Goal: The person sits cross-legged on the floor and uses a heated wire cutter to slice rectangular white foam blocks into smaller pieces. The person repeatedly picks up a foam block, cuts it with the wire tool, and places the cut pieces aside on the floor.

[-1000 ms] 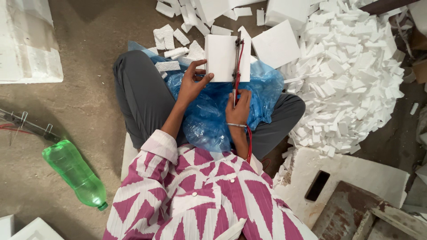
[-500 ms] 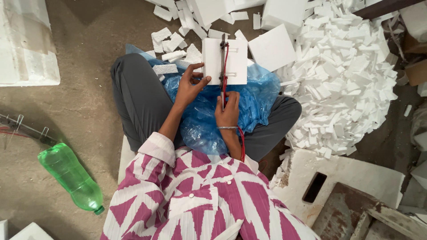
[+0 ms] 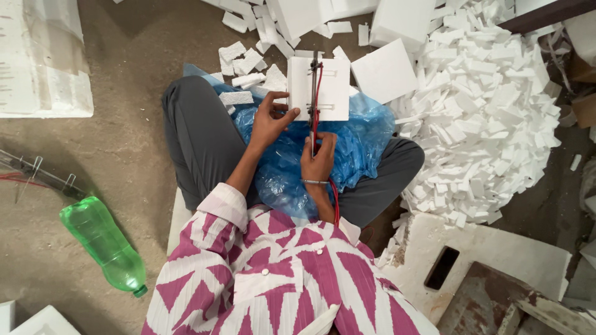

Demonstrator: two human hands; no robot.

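Since a moment ago my left hand (image 3: 268, 122) has slid up to the foam slab's (image 3: 319, 89) lower left corner, fingers pinching its edge. My right hand (image 3: 318, 162) is closed round the cutter (image 3: 315, 93) handle, just below the slab. Its long axis points away from me, probably through the slab's middle, above the blue plastic bag (image 3: 347, 149).

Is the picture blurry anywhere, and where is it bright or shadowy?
Head view: mostly sharp, lit softly and evenly; the white foam pile is so bright its pieces lose detail; the left hand and right hand look crisp on the foam slab; the green bottle shows small shiny glints; soft shadows fall on the floor at top left.
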